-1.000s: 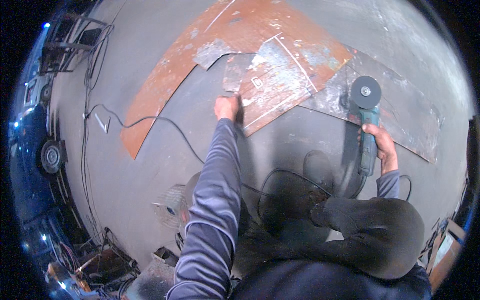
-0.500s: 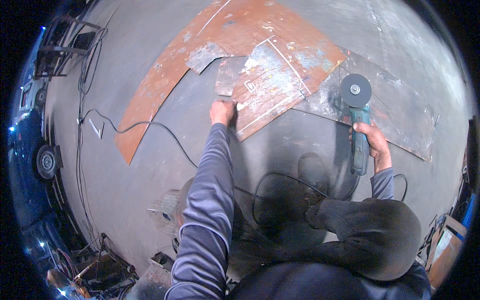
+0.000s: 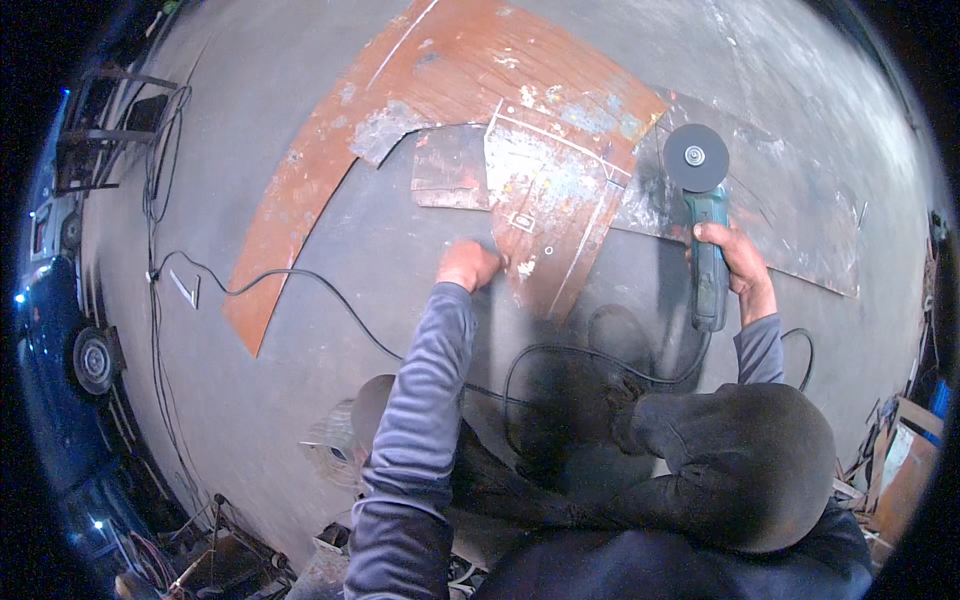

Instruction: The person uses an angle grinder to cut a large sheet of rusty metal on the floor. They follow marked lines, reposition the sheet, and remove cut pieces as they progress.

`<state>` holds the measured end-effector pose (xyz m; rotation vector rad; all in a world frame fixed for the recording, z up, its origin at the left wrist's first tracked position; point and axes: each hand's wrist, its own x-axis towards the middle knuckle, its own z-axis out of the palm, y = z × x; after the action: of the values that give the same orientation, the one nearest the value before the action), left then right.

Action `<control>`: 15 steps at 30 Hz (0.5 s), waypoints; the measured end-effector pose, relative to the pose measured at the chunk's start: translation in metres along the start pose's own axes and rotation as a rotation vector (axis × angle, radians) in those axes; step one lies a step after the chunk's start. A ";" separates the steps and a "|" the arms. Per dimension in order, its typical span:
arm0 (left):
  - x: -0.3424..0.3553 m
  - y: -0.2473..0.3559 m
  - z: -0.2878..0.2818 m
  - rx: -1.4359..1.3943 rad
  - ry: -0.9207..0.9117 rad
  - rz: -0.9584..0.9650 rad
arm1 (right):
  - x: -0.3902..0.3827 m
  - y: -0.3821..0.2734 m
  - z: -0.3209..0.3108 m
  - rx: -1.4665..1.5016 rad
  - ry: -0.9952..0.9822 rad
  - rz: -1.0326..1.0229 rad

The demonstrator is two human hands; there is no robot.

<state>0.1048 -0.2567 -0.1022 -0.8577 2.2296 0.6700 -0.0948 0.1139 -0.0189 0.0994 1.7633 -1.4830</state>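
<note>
My left hand [image 3: 470, 265] is closed on the left edge of a brown, paint-spotted sheet piece [image 3: 545, 200] with white lines marked on it. That piece lies partly over a larger rust-brown sheet [image 3: 300, 210] on the floor. My right hand [image 3: 738, 255] is wrapped round the body of a green-and-black angle grinder [image 3: 708, 275]. Its dark cutting disc [image 3: 690, 172] points away from me, above a grey sheet [image 3: 790, 215]. I cannot tell whether the disc spins. A smaller dull sheet scrap [image 3: 450, 168] lies beyond my left hand.
A black cable [image 3: 340, 305] runs over the floor and loops by my legs. A V-shaped metal piece [image 3: 185, 287] lies at the left. Metal frames [image 3: 110, 130] and a blue vehicle with a wheel [image 3: 95, 360] stand at the far left. Boards [image 3: 905, 470] lean at the right.
My left hand has moved right and nearer, turning the marked sheet piece so its near end swings right. The grinder stays in my right hand, slightly shifted in view.
</note>
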 end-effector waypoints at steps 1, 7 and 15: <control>-0.007 0.008 -0.009 -0.055 0.063 -0.042 | -0.001 0.000 -0.003 -0.010 -0.010 -0.009; -0.028 0.087 0.046 -0.101 0.451 0.321 | 0.002 0.011 -0.007 0.041 0.031 0.034; 0.003 0.140 0.131 0.071 0.535 0.411 | -0.010 0.017 -0.025 0.017 0.069 0.030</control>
<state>0.0524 -0.0815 -0.1596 -0.5894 2.9411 0.5838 -0.0923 0.1447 -0.0272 0.1869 1.7961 -1.4895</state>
